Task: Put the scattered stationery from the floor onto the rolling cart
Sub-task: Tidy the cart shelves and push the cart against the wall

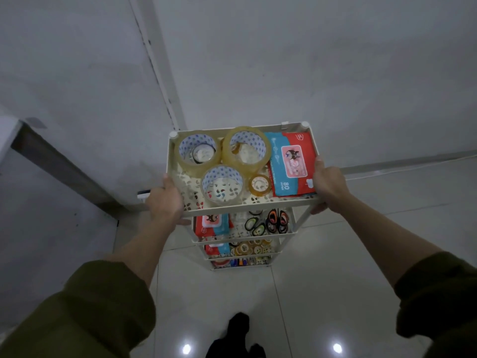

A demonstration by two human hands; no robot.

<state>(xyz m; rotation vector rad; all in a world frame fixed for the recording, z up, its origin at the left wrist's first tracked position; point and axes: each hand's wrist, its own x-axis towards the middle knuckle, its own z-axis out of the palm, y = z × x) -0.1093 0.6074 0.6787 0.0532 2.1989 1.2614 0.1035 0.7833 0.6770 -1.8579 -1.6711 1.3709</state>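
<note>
Pale floor tiles (335, 254) and grey walls surround the rolling cart (247, 206). Its top tray holds three big tape rolls (197, 153), one small roll (260, 185) and a wipes pack (291, 166); the tiers beneath hold scissors (277, 222), more packs and tape. The left hand (165, 200) and right hand (327, 182) each grip the top tray's side rims.

The rolling cart (247, 208) shows its lower tiers only as slivers at 6 o'clock beneath the top tray; items on the lowest shelf (241, 262) are too small to identify. Both sleeves run off the frame's bottom corners.
</note>
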